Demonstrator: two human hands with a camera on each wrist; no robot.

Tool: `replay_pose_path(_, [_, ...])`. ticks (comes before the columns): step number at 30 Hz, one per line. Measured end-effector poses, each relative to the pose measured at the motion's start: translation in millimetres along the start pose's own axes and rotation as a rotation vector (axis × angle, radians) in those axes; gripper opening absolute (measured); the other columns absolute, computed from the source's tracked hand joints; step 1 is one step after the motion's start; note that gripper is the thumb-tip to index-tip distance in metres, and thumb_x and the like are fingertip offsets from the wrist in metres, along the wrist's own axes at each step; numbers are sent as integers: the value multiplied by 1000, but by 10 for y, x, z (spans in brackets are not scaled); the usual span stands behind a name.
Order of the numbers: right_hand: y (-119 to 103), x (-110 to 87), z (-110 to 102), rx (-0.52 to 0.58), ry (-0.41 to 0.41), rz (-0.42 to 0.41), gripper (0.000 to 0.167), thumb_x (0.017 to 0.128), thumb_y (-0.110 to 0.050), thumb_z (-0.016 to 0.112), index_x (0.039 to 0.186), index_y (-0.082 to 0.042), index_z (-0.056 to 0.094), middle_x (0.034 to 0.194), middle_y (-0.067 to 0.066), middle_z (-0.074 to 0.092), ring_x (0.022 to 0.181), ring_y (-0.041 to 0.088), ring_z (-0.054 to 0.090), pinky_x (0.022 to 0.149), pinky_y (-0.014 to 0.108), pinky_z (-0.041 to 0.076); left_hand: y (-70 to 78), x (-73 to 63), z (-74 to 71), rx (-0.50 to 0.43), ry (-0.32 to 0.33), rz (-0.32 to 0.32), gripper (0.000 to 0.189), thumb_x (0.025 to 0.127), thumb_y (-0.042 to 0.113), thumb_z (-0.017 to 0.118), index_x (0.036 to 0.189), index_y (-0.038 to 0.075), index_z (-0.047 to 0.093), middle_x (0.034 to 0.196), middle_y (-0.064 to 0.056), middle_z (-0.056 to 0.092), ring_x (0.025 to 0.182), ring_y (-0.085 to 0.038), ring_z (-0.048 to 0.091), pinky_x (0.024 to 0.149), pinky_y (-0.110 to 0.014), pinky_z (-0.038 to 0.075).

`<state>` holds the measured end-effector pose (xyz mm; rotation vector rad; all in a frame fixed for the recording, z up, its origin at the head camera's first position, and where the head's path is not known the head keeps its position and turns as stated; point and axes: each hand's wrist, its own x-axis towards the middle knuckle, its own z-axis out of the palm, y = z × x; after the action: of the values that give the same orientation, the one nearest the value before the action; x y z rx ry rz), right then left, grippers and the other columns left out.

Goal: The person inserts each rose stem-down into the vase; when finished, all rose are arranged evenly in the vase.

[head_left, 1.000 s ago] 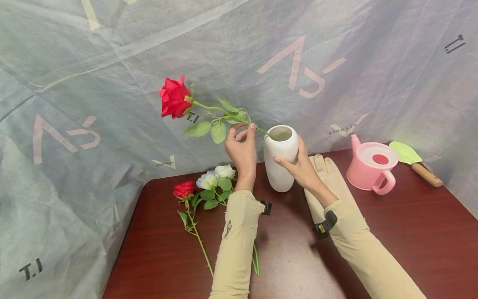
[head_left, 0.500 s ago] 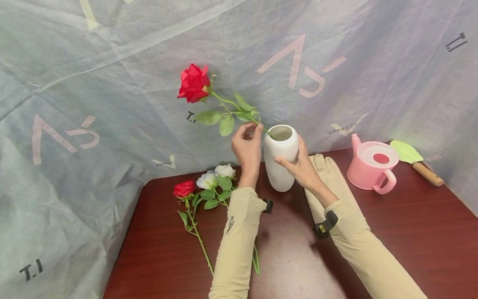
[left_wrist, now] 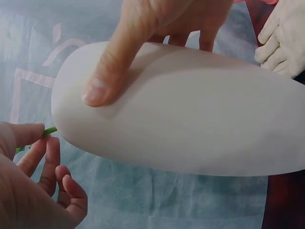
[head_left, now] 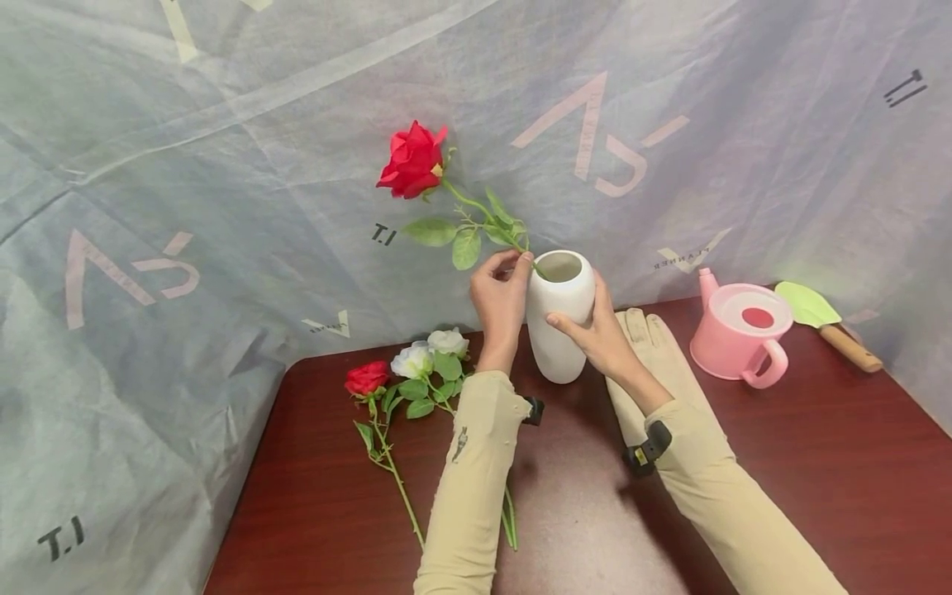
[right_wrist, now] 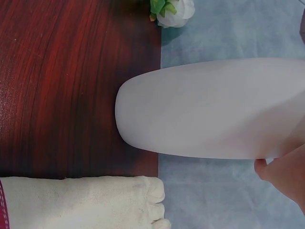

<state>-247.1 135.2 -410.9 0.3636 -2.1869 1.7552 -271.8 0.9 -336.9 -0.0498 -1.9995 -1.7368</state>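
My left hand [head_left: 500, 306] pinches the green stem of a red rose [head_left: 413, 161] between thumb and fingers, right beside the rim of a white vase [head_left: 559, 330]. The stem's lower end goes into the vase mouth, and the bloom leans up to the left. In the left wrist view a short bit of stem [left_wrist: 49, 130] shows between thumb and finger at the vase's lip. My right hand [head_left: 606, 339] grips the upper right side of the vase, thumb across its front and fingers behind. In the right wrist view the vase [right_wrist: 190, 109] covers most of that hand.
A second red rose [head_left: 367, 377] and white roses [head_left: 412, 359] lie on the dark red table [head_left: 312, 487] at the left. Beige gloves [head_left: 658, 347] lie by the right forearm. Farther right are a pink watering can [head_left: 732, 339] and a green trowel [head_left: 811, 302]. A grey cloth hangs behind.
My left hand has moved a little right, closer to the vase rim. The rose has swung rightward and upward, and its stem sits deeper in the mouth. The right hand has kept its place.
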Motion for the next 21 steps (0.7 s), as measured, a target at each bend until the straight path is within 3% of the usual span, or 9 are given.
replay_pose_path(8, [-259,-60,-17,13,-34,30,87,85,-10,69,147,-5,9,141,20,21,122,34,31,98,52,30,12,-22,37,11,19,48,19,87,18,67,103,9,70,79,0,70,76,-9,59,69,-27,49])
replay_pose_path(15, [-285,-68,-19,-7,-39,44,87,86,-11,68,147,-3,6,142,23,19,125,36,29,99,54,28,9,5,50,33,6,107,9,86,15,67,92,9,69,75,1,69,71,-9,59,67,-25,48])
replay_pose_path(21, [-295,-74,-34,-12,-36,53,88,86,-11,67,147,-3,5,143,24,17,125,37,28,100,54,28,21,13,79,124,-26,143,14,88,22,65,87,10,73,77,2,69,71,-9,59,67,-23,48])
